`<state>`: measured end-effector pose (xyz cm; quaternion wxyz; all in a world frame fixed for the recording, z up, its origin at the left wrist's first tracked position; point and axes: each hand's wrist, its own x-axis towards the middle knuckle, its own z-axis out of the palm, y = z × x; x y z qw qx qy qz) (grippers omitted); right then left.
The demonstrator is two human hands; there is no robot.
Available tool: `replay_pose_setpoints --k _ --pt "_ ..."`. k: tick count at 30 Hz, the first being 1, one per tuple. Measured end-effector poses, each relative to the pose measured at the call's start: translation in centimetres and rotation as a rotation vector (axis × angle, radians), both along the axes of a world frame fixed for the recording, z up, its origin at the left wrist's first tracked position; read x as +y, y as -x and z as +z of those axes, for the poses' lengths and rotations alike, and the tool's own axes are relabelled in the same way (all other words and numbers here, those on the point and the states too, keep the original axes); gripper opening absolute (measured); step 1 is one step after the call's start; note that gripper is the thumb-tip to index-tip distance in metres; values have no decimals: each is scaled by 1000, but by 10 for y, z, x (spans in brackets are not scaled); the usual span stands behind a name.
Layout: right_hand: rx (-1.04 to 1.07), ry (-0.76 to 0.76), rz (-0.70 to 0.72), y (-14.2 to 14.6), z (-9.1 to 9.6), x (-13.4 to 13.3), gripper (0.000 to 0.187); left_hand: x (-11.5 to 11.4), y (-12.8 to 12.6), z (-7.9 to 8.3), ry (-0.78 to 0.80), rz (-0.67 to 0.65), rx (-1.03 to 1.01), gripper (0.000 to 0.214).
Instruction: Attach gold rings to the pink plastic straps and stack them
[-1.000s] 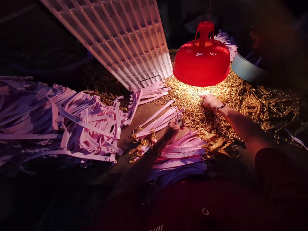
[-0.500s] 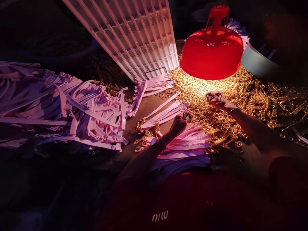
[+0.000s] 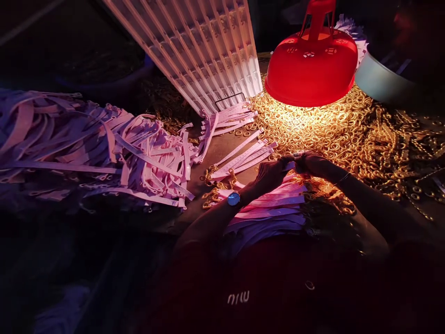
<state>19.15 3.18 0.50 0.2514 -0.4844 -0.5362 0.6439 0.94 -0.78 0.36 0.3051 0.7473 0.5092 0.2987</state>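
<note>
My left hand [image 3: 273, 172], with a watch on its wrist, is closed around a pink strap [image 3: 290, 165] whose end shows between my hands. Right against it is my right hand [image 3: 308, 162], fingers pinched together; what it holds is hidden in shadow. Below both hands lies a fanned stack of pink straps [image 3: 274, 204]. Beyond them spreads a heap of gold rings [image 3: 333, 125], brightly lit. To the left of my left hand are a few pink straps [image 3: 248, 160] with gold links [image 3: 211, 197] at their ends.
A red lamp [image 3: 313, 69] hangs low over the rings. At the back leans a ribbed pale panel [image 3: 208, 51]. A big pile of pink straps [image 3: 139, 153] covers the left side. A pale blue tub [image 3: 380, 79] stands back right, near gold chain pieces [image 3: 392, 139].
My right hand has moved left and toward me from the ring heap to meet my left hand. My left hand has shifted slightly right. The camera view has turned a little.
</note>
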Motion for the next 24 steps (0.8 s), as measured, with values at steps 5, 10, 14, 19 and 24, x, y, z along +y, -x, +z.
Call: replay_pose_setpoints --k 5,10,14,19,24 --pt "164 115 -113 7 -6 -1 35 4 -5 -12 81 198 -179 10" --pt "46 -209 -126 7 -11 -10 50 10 -7 -14 244 171 -376 15" --pt "-81 -313 -85 4 -12 -12 43 14 -6 -11 315 146 -302 16" --pt "-186 -431 -51 5 -16 -4 25 24 -3 -14 427 48 -383 23" --pt "-332 -753 -115 11 -22 -3 16 38 2 -17 779 108 -648 20"
